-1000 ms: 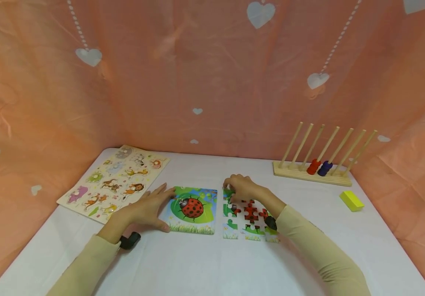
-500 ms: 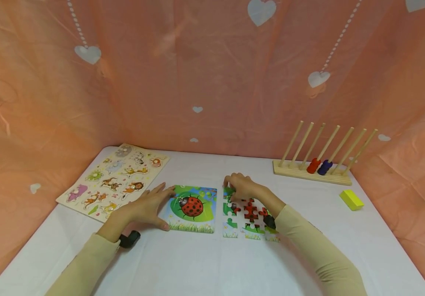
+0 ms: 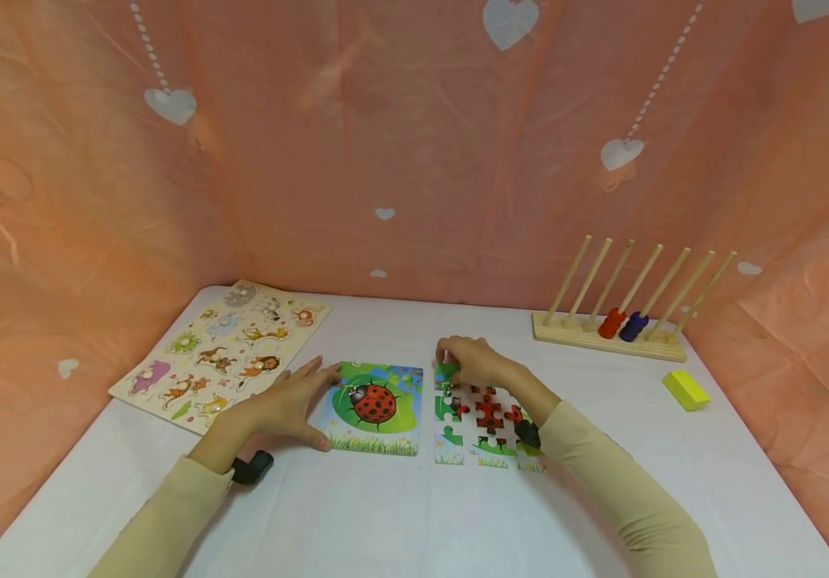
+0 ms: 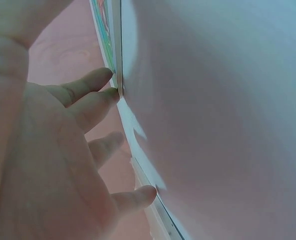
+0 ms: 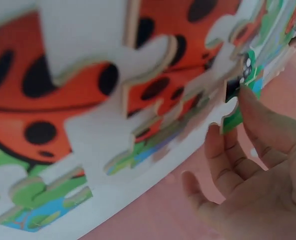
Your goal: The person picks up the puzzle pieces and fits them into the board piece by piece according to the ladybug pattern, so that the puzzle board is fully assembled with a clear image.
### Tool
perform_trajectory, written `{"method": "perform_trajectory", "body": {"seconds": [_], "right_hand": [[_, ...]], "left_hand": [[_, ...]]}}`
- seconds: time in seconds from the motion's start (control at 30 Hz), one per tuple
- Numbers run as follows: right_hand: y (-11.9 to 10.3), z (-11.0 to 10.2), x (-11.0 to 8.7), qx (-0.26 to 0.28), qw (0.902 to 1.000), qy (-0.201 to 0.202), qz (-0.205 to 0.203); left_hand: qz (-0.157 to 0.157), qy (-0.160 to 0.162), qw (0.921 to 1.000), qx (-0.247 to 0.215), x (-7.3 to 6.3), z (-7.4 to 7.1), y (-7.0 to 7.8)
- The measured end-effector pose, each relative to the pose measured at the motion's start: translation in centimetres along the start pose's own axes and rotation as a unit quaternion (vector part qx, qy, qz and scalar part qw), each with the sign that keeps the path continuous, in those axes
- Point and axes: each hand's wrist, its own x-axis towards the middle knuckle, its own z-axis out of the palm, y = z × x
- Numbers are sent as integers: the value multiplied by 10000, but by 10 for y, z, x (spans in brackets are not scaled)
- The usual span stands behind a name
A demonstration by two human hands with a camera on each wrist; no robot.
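Note:
A ladybird picture card [image 3: 376,408] lies flat on the white table [image 3: 414,514]. My left hand [image 3: 291,405] rests beside it with straight, spread fingers touching its left edge; the left wrist view shows the fingertips [image 4: 105,97] against the card's edge [image 4: 116,55]. To the right lies a loosely joined ladybird jigsaw [image 3: 485,424]. My right hand [image 3: 466,363] is at the jigsaw's far left corner and pinches a green-edged puzzle piece [image 3: 446,374]. In the right wrist view the thumb [image 5: 260,120] and fingers grip that piece [image 5: 234,111] next to the red spotted pieces [image 5: 83,100].
An animal peg board [image 3: 222,353] lies at the far left. A wooden rack of slanted dowels [image 3: 609,339] at the back right carries a red bead [image 3: 611,324] and a blue bead [image 3: 634,327]. A yellow block [image 3: 685,391] lies near the right edge. Pink cloth walls surround the table.
Almost nothing has changed. My right hand has shifted very slightly at the jigsaw's far left corner, and my left hand stays on the card's edge.

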Motion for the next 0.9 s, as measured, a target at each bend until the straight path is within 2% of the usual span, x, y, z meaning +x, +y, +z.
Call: {"method": "perform_trajectory", "body": {"seconds": [0.13, 0.27, 0.47, 0.6, 0.77, 0.9], "right_hand": [[5, -6, 2, 628, 9977, -22, -256], [5, -9, 8, 1282, 9903, -92, -533], [-15, 5, 31, 1581, 9839, 54, -836], [-42, 19, 50, 1498, 9853, 85, -817], [-77, 32, 69, 875, 9927, 396, -724], [-95, 38, 76, 391, 9959, 568, -593]], "left_hand": [[5, 11, 10000, -10, 1, 0, 1], [-22, -5, 10000, -18, 1, 0, 1], [28, -13, 10000, 18, -1, 1, -1], [48, -7, 10000, 7, -1, 2, -2], [22, -15, 10000, 11, -2, 2, -2], [-37, -46, 10000, -3, -2, 1, -2]]}}
